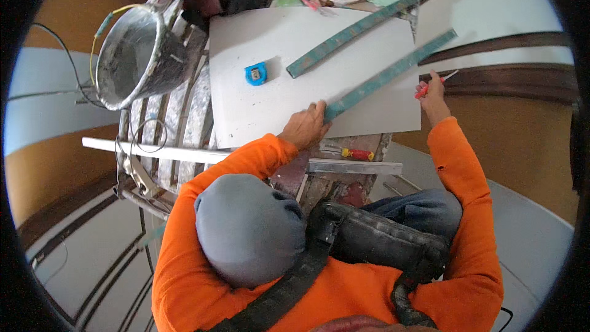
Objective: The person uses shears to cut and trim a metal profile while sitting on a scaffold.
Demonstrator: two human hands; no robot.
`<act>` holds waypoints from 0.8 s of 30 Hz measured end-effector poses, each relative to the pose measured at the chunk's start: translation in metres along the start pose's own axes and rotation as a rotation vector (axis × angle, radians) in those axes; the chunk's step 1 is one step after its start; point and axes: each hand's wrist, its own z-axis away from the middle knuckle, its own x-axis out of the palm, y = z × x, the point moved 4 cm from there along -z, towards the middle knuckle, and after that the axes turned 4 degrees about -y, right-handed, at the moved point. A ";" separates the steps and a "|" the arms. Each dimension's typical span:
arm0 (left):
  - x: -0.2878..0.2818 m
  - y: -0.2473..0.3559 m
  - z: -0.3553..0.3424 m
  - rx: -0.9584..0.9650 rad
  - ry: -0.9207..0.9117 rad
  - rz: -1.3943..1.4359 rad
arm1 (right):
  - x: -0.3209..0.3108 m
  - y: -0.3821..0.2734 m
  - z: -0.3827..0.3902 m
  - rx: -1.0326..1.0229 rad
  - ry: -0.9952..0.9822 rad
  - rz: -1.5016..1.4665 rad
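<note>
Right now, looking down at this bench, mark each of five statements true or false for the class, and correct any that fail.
1. The left hand holds the near end of a green strip. True.
2. The right hand is empty. False: it holds a red-handled tool.
3. The blue tape measure lies on the white board. True.
4. The bucket is right of the board. False: it is on the left.
5. A second strip lies across the board. True.
</note>
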 end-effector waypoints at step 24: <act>-0.288 0.340 0.159 0.849 -0.081 -0.649 | 0.139 -0.022 0.379 0.401 -1.001 0.270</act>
